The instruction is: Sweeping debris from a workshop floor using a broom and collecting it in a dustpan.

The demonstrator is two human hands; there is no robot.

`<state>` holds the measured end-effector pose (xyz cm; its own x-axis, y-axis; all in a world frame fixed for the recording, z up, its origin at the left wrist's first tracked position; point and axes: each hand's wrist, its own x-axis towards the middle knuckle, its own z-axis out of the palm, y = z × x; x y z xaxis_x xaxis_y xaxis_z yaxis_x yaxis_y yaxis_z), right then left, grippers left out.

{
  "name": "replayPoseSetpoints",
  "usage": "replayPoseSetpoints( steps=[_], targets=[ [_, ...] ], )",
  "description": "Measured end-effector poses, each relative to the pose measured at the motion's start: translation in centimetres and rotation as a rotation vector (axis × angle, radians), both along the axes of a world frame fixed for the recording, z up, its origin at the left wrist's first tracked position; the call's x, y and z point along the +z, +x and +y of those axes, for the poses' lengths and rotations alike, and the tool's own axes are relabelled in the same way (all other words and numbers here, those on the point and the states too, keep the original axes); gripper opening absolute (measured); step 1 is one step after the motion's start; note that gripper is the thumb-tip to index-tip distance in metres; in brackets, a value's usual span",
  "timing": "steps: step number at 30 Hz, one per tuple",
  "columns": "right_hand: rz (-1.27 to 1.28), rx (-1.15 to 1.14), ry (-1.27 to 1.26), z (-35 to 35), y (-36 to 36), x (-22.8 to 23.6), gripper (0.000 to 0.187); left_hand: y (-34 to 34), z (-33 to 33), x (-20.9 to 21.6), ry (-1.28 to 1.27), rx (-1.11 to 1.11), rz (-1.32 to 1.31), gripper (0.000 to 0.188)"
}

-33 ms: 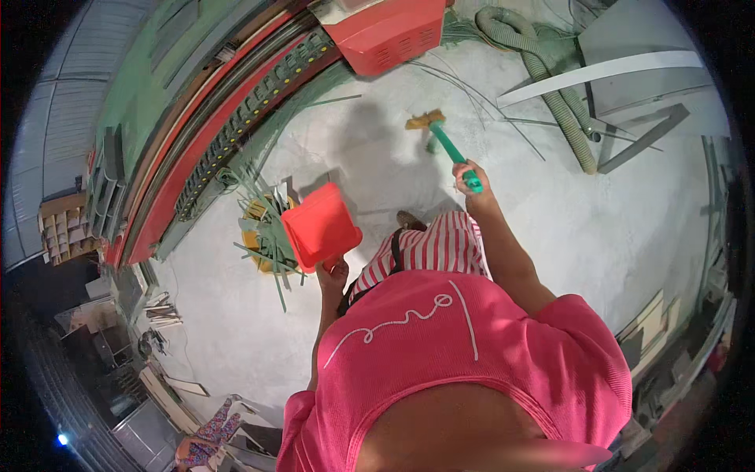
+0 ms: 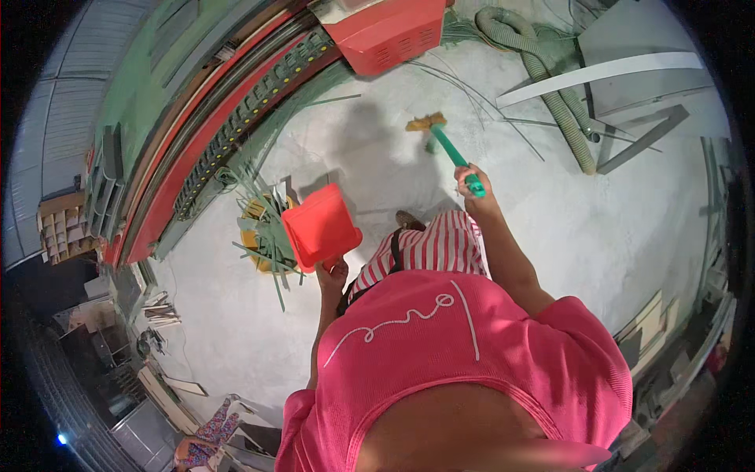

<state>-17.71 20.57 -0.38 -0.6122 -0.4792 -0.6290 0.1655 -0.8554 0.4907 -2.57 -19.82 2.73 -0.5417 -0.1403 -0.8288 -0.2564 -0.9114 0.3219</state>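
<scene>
A red dustpan [image 2: 321, 226] is in my left hand [image 2: 332, 273], whose fingers are closed at its near edge. The pan is tilted, its inside partly in shadow. My right hand [image 2: 474, 181] grips the upper end of a broom's green handle [image 2: 452, 149]. The handle slants away to the broom's yellow-brown head [image 2: 425, 121], which appears to rest on the pale floor. Just left of the dustpan stands a yellow container [image 2: 250, 236] heaped with green strips [image 2: 274, 240]. The dustpan hides part of that heap.
A long red and green machine [image 2: 228, 130] curves along the left, with a red housing [image 2: 385, 35] at the far end. At far right lie a ribbed hose [image 2: 554, 106], a white strip [image 2: 598, 77] and thin rods. A person [image 2: 208, 440] is at lower left.
</scene>
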Motion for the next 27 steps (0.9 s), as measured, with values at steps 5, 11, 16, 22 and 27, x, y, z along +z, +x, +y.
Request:
replayPoseSetpoints(
  steps=[5,11,16,22,27],
  targets=[
    [0.009,-0.120,-0.394,1.7,4.3,1.9,0.020,1.8,-1.9,-4.7,-0.086,-0.017,-0.060,0.020],
    [0.081,-0.041,-0.347,3.5,6.5,7.8,0.023,2.0,-2.4,-6.3,-0.371,-0.197,0.208,0.025],
    [0.295,0.850,0.887,7.0,4.1,4.8,0.026,-1.6,-0.7,-2.3,0.056,-0.008,-0.081,0.030],
    [0.509,1.765,1.983,6.3,2.4,-0.8,0.039,-1.9,0.3,-0.9,-0.001,-0.020,-0.131,0.026],
    [0.633,1.846,2.062,3.3,5.3,-6.1,0.036,-0.1,-0.6,-0.9,0.142,0.008,0.095,0.015]
  ],
)
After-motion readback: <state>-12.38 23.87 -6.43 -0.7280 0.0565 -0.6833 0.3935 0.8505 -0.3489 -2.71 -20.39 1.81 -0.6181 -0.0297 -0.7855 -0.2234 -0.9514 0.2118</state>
